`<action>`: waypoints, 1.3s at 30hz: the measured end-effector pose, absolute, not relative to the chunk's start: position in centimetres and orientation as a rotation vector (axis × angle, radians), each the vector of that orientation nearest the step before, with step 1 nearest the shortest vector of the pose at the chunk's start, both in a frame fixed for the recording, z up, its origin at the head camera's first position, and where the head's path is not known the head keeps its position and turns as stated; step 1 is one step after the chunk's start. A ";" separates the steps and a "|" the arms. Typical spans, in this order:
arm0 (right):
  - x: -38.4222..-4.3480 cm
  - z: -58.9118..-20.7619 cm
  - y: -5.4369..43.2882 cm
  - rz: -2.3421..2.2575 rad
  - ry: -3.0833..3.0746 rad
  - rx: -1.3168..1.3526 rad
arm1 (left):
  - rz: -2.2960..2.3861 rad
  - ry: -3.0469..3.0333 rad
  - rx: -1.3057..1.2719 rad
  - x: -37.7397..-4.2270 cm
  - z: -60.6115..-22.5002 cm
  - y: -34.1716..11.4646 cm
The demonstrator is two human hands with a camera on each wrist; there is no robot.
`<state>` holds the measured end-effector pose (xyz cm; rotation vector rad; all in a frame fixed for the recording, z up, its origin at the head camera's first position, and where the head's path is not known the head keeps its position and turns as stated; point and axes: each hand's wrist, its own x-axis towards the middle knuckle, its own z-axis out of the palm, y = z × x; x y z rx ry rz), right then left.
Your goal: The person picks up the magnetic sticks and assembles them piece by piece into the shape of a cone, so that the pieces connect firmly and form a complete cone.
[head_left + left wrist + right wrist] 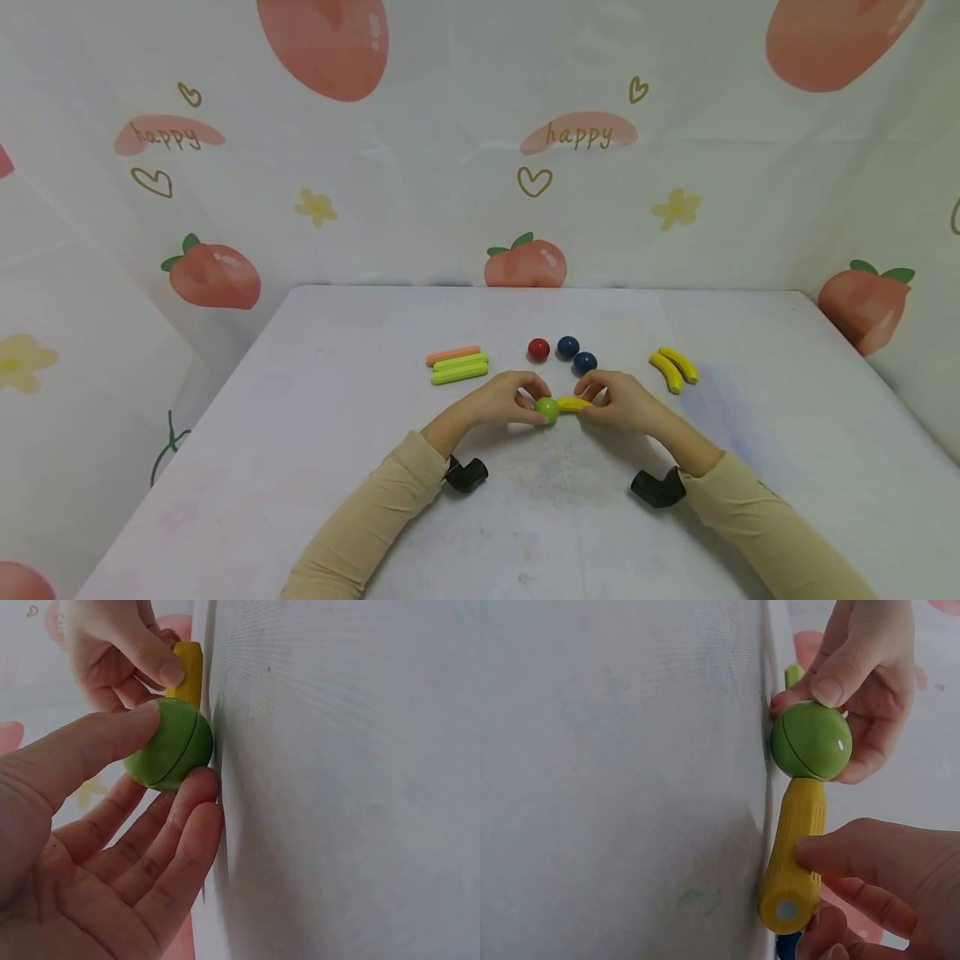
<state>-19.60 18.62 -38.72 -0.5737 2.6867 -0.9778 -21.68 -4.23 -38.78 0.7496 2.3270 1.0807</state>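
Note:
My left hand (508,400) pinches a glossy green ball (547,409) between thumb and fingers, low over the table. From the other side, my right hand (624,405) grips a short, curved yellow stick (799,844) with ridges and a round grey metal disc in its near end. In the right wrist view the stick's far end touches the ball (811,741). The left wrist view shows the thumb on top of the ball (171,746) and the fingertips beneath it, with the yellow stick (189,671) beyond.
Behind the hands lie a red ball (538,349) and two dark blue balls (567,347). Left of them are an orange stick (453,356) and two lime-green sticks (460,374). Two more curved yellow sticks (666,372) lie to the right. A printed curtain hangs behind the white table (360,333).

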 end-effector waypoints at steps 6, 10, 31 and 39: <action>-19.6 -38.8 18.4 -0.953 2.673 -0.585 | 1.087 2.329 0.749 -21.6 -38.5 -4.3; -19.5 -38.7 18.4 -0.934 2.650 -0.598 | 1.086 2.344 0.744 -21.6 -38.5 -4.3; -18.6 -39.1 16.8 -1.197 2.373 -0.507 | 1.088 2.420 0.686 -21.7 -38.8 -3.3; -18.7 -39.3 16.9 -1.150 2.446 -0.509 | 1.098 2.328 0.659 -21.1 -38.7 -3.1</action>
